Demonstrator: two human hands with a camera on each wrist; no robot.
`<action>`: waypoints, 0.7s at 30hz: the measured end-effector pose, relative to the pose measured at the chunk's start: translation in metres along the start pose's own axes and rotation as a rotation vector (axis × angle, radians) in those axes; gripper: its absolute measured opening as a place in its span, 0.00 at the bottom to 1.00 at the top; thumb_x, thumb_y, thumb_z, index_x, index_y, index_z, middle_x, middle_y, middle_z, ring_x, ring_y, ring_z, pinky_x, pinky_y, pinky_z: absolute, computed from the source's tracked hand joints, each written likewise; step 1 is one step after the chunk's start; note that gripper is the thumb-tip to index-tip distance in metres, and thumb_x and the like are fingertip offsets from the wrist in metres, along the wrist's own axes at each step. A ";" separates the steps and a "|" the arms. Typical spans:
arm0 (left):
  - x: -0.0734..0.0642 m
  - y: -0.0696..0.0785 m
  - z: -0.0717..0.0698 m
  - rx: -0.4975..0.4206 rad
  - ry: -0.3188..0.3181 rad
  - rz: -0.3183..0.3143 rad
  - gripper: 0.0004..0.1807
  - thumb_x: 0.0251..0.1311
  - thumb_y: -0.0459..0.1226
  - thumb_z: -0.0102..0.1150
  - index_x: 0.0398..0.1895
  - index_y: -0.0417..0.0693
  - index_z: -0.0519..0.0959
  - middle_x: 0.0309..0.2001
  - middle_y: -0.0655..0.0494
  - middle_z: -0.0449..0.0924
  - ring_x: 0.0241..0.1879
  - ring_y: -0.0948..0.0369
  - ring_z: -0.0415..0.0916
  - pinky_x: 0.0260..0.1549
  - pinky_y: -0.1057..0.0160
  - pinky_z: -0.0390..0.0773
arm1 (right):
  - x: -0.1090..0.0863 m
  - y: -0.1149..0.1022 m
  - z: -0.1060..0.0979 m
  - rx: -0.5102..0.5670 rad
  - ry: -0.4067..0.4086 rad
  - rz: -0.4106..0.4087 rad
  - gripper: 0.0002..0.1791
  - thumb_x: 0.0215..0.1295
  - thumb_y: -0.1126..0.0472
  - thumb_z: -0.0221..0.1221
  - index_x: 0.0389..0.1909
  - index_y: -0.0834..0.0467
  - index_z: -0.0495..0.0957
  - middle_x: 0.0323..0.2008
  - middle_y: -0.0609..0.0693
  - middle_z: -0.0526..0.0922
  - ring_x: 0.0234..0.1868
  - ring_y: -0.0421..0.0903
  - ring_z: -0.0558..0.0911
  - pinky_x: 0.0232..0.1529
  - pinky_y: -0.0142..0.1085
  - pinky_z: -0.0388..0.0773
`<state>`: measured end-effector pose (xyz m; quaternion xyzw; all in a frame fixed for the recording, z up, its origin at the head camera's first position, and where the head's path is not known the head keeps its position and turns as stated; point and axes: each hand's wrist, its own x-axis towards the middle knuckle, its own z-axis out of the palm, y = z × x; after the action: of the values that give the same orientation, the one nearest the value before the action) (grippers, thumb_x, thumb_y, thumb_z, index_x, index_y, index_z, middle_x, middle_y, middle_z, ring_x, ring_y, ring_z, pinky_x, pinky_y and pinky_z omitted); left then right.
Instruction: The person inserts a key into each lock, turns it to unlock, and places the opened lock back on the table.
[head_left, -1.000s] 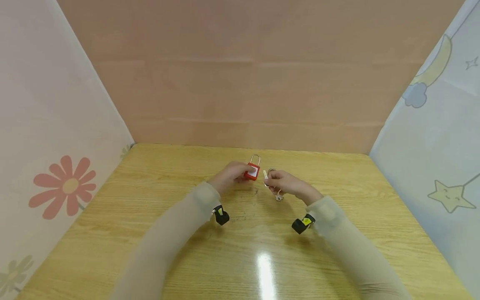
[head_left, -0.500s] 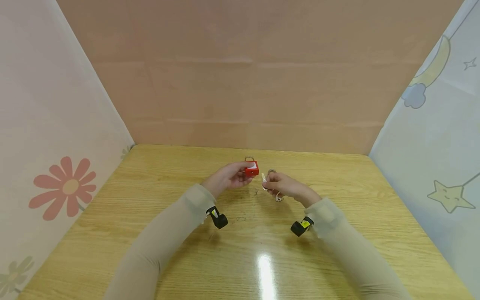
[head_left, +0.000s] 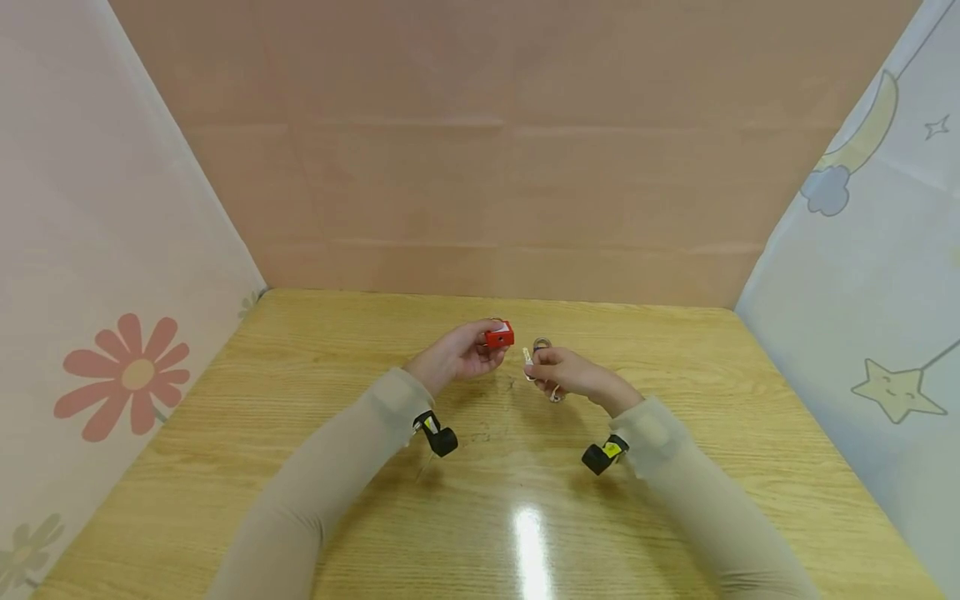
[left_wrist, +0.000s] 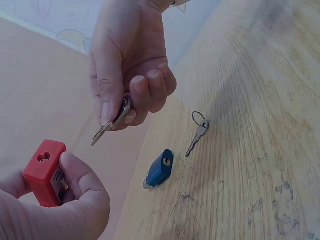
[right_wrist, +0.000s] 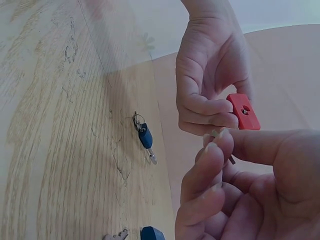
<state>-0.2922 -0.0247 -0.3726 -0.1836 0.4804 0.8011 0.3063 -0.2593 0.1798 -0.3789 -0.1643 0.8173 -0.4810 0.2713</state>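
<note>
My left hand (head_left: pixel 452 357) grips a red padlock (head_left: pixel 499 336), thumb on its white label. The lock is tilted so its keyhole end faces the right hand, as the left wrist view (left_wrist: pixel 45 162) shows. My right hand (head_left: pixel 576 372) pinches a small silver key (head_left: pixel 527 357) between thumb and fingers, its blade pointing out toward the lock. A short gap separates key and padlock. Below the hands a blue padlock (left_wrist: pixel 161 169) lies on the table, a ringed silver key (left_wrist: pixel 198 136) near it. The red lock's shackle is mostly hidden.
A blue-headed key on a ring (right_wrist: pixel 145 136) lies on the wooden table (head_left: pixel 480 500), seen in the right wrist view. A brown backdrop (head_left: pixel 480 167) rises behind the table, and printed panels flank it at left and right.
My left hand has turned the red padlock from shackle up to keyhole end toward me, raising it slightly. The right hand and its key have shifted only a little.
</note>
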 end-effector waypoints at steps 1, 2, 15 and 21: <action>0.000 0.000 0.000 -0.001 -0.002 -0.001 0.24 0.66 0.40 0.58 0.59 0.34 0.69 0.38 0.48 0.76 0.29 0.62 0.75 0.28 0.71 0.78 | 0.000 -0.001 0.000 0.000 -0.001 -0.004 0.12 0.75 0.58 0.48 0.33 0.62 0.68 0.23 0.48 0.69 0.22 0.44 0.68 0.24 0.36 0.68; 0.000 0.000 0.000 -0.001 -0.004 0.001 0.24 0.66 0.40 0.58 0.59 0.34 0.69 0.38 0.48 0.76 0.29 0.62 0.75 0.28 0.71 0.78 | -0.001 -0.001 0.000 -0.002 -0.002 -0.008 0.12 0.75 0.58 0.48 0.33 0.62 0.68 0.23 0.48 0.69 0.22 0.44 0.68 0.24 0.36 0.68; 0.001 -0.002 0.000 0.053 0.008 0.013 0.20 0.66 0.41 0.57 0.54 0.35 0.71 0.35 0.50 0.76 0.30 0.62 0.74 0.27 0.70 0.76 | -0.009 -0.031 0.018 0.111 -0.091 -0.065 0.13 0.76 0.61 0.46 0.42 0.69 0.71 0.28 0.49 0.74 0.25 0.39 0.71 0.24 0.28 0.68; 0.003 -0.002 0.001 0.041 0.010 0.009 0.14 0.65 0.39 0.57 0.44 0.37 0.72 0.36 0.50 0.76 0.32 0.62 0.72 0.31 0.70 0.76 | -0.006 -0.030 0.023 0.226 -0.051 -0.007 0.12 0.76 0.62 0.45 0.46 0.68 0.71 0.29 0.47 0.80 0.26 0.38 0.76 0.27 0.28 0.73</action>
<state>-0.2928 -0.0218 -0.3751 -0.1792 0.4989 0.7916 0.3037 -0.2409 0.1524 -0.3597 -0.1478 0.7502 -0.5668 0.3068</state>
